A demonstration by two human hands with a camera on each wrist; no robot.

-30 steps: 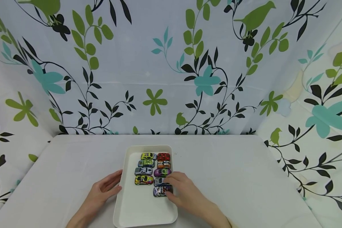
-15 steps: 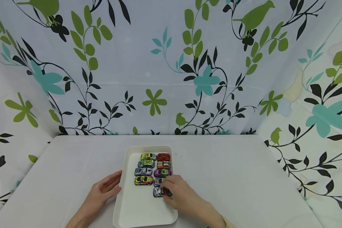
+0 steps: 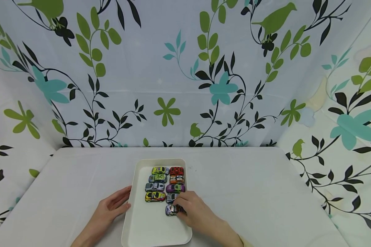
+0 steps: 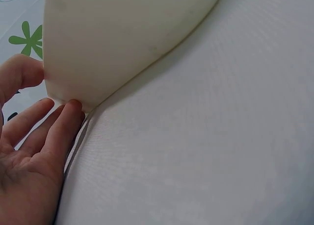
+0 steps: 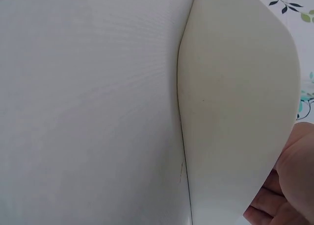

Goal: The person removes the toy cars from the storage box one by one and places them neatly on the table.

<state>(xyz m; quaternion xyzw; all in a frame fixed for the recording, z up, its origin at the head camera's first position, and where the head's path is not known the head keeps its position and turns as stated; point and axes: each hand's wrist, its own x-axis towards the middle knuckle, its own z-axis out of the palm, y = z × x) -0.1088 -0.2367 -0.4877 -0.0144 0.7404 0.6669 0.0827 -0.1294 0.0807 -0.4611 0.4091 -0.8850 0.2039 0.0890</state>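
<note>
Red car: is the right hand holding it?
No, the red car lies at the far end of the tray, well beyond the right hand.

The tray [image 3: 151, 226] lies on the table [image 3: 250, 192]. Inside the tray, toy cars [image 3: 155, 196] stand in two columns: four on its left, five on its right. The left hand [image 3: 109, 211] touches the tray's left side. The right hand [image 3: 195, 213] reaches over its right side, at the right column's nearest car [image 3: 170, 210]. Behind the tray, beyond the table, is a cloth [image 3: 126, 92].
</note>
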